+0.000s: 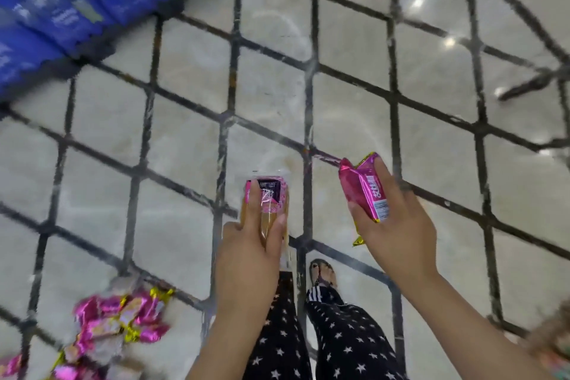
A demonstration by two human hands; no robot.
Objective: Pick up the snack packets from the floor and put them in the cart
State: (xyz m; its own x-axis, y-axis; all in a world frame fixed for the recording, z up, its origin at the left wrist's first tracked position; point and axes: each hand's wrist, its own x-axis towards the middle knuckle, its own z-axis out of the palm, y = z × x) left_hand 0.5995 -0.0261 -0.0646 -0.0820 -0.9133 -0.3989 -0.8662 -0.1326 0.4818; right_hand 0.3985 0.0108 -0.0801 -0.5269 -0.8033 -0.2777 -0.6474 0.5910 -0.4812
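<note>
A pale, glossy tiled floor (pixel 191 145) shows through the black wire grid of the cart (pixel 311 71) you are looking down into, with a stack of blue wrapped packs (pixel 71 6) resting on the mesh at the upper left. Your left hand (pixel 246 253) is closed around a clear-wrapped sandwich biscuit packet with a pink and dark label (pixel 271 194), forefinger lying along its top, the packet's long axis pointing away from you, up the frame. Your right hand (pixel 398 225) grips a crumpled shiny pink foil packet with gold edges (pixel 362 185), which tilts up and to the left out of your fist. Both packets appear to be held above the mesh, well inside the cart's outline, with bare grid directly beneath each, though how high they hang over it cannot be judged. A heap of similar pink and gold foil packets (pixel 120 324) lies at the lower left; whether it sits on the mesh or on the floor is unclear. The left hand is the nearer to that heap, so you would likely release there first, simply opening both grips downward.
</note>
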